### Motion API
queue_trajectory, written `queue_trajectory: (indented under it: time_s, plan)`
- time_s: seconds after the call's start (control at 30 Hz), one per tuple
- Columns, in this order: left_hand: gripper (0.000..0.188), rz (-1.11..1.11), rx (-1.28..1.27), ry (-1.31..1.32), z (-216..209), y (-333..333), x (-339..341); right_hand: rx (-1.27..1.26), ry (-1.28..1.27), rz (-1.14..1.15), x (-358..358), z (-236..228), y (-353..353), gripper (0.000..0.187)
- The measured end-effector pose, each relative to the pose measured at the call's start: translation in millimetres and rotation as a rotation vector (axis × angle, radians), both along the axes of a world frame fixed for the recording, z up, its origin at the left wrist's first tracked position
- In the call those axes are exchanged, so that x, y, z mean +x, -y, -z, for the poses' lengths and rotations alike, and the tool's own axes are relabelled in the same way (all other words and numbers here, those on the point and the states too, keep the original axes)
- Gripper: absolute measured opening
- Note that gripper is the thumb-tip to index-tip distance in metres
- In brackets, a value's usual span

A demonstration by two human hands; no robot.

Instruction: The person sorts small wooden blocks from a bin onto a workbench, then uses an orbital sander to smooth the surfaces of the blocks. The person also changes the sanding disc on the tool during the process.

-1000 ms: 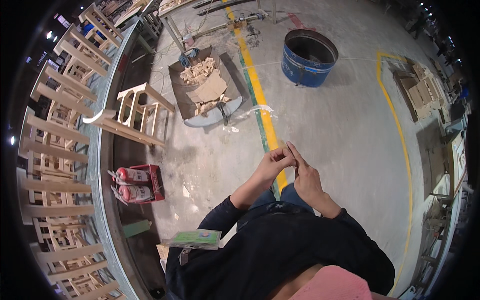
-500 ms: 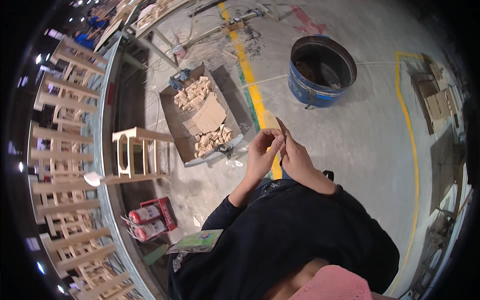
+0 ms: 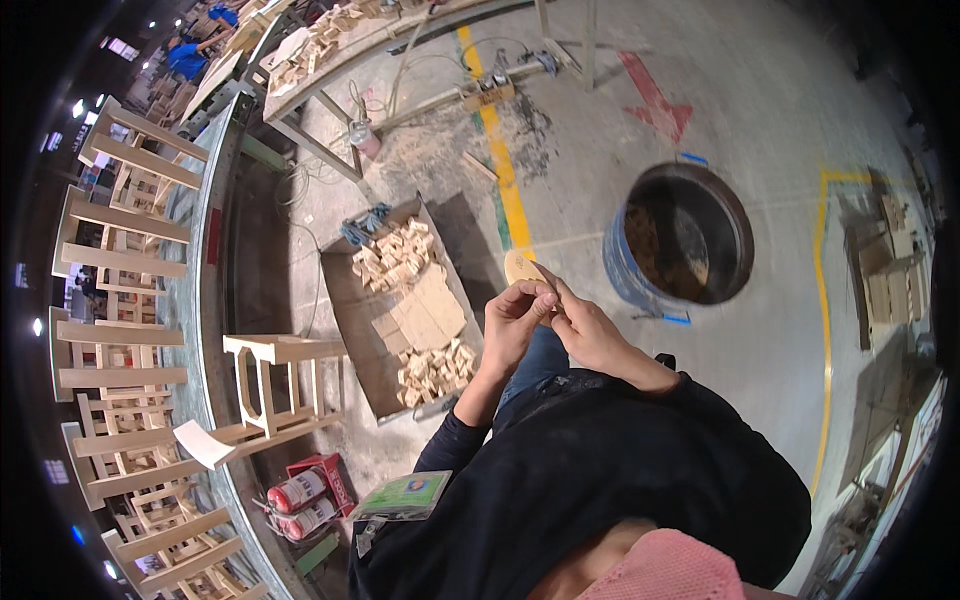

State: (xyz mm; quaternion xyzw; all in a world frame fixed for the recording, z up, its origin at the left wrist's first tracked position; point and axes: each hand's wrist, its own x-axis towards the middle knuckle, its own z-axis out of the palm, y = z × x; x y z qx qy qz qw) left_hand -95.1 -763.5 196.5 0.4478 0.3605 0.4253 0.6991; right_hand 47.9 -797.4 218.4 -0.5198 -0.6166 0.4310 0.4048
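Observation:
Both hands meet in front of my body around a thin, pale tan piece with a rounded end (image 3: 521,266). Small dark marks show on its face; its lower part is hidden by my fingers, and its exact kind is unclear. My left hand (image 3: 509,328) is closed, thumb and fingertips pinching near the piece's lower part. Pressed against it from the other side, my right hand (image 3: 592,334) is also closed, its fingers touching those of the left. Beyond the hands, to the left, a grey metal cart bin (image 3: 352,300) holds wood offcuts and flat tan sheets.
A blue drum (image 3: 628,262) with a dark inside stands ahead right. Along the left, a long bench (image 3: 212,300) bears wooden stool frames; another frame (image 3: 262,385) is beside it. Red fire extinguishers (image 3: 297,492) sit low left. A worktable (image 3: 300,95) is far left, boards far right.
My view has shifted, so the drum, cart and stool frames appear lower. The hands stay together on the tan piece, whose marked face now shows more clearly.

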Motion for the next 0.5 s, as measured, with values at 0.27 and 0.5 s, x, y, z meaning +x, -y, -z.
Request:
queue_trajectory:
  time_s: [0.27, 0.5]
  plan:
    - [0.008, 0.004, 0.112, 0.100, -26.6, -221.0, -24.3, -0.019, -0.158, -0.166, -17.9, -26.3, -223.9, 0.066]
    - [0.010, -0.219, 0.319, -0.185, -34.3, -339.7, -42.2, -0.171, -0.570, -0.294, -38.9, -27.7, -363.3, 0.061]
